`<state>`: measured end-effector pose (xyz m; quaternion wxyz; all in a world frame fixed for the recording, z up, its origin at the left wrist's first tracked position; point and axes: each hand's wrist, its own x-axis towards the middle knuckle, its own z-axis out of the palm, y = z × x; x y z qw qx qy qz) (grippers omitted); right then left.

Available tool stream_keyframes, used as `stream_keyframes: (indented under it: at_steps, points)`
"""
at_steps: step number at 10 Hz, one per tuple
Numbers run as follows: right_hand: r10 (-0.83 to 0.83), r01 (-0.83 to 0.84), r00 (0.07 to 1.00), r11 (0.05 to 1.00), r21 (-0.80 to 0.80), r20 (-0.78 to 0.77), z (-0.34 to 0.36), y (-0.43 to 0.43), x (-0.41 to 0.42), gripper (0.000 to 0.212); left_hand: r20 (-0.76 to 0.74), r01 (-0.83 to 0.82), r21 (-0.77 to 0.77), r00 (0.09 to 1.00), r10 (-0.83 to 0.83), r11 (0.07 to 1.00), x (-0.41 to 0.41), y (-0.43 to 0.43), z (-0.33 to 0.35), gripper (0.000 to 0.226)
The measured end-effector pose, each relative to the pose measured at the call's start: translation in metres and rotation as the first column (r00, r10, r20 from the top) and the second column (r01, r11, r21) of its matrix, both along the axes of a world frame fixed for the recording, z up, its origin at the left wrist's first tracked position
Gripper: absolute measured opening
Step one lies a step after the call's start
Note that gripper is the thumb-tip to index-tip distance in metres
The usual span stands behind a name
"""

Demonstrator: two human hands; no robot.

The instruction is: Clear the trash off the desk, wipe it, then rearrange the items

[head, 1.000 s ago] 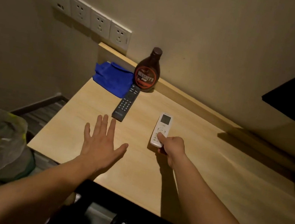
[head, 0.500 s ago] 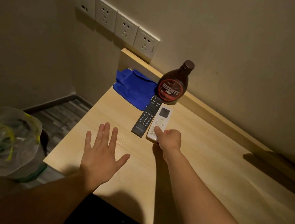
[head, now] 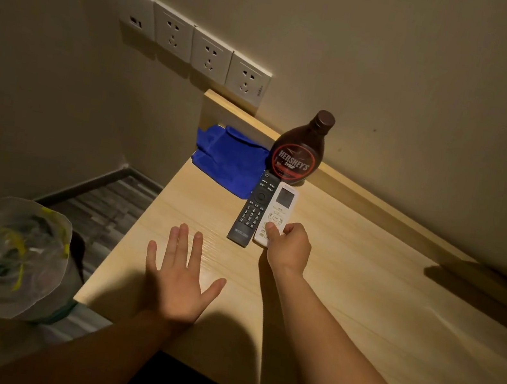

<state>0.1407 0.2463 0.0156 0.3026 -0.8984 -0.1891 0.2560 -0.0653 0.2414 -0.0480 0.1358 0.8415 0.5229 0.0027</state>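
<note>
1. The right hand (head: 289,249) had its grip clenched on the near end of the white remote (head: 277,211), with the thumb pressed on top among the buttons and the fingers curled round the far edge.
2. That white remote lay flat on the bench (head: 362,295), side by side with the black remote (head: 252,212). Their long edges ran parallel (touching or a hair apart, I could not tell), and both pointed toward the back wall.
3. The left hand (head: 180,280) rested palm down near the front left edge of the bench, fingers straight and spread, its grip released and holding nothing. It lay apart from the black remote.
4. The syrup bottle (head: 299,152) stood upright at the back, just behind the far ends of the two remotes.
5. The blue cloth (head: 229,157) sat rumpled in the back left corner, beside the bottle, its edge reaching the black remote.
6. On the floor to the left stood a bin (head: 3,256) lined with a clear bag, and a row of sockets (head: 190,42) ran along the wall above the corner.
</note>
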Motion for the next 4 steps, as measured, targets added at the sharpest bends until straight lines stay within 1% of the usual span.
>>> stream_keyframes:
  at_steps: [2, 3, 4]
  points:
    - [0.013, -0.013, 1.0, 1.0, -0.006, 0.014, 0.005, -0.001, -0.004, 0.044, 0.016, 0.0, -0.041, 1.0, 0.0, 0.999, 0.001, 0.004, 0.0, 0.103]
    - [0.043, -0.043, 0.998, 0.999, -0.008, 0.048, 0.005, -0.009, -0.005, 0.05, 0.024, 0.028, -0.041, 0.999, -0.027, 0.999, -0.002, 0.001, -0.005, 0.102]
    - [0.098, -0.085, 0.984, 0.992, -0.091, 0.151, 0.015, -0.024, -0.014, 0.056, -0.011, 0.014, 0.01, 1.0, -0.013, 1.0, -0.006, -0.001, -0.005, 0.098]
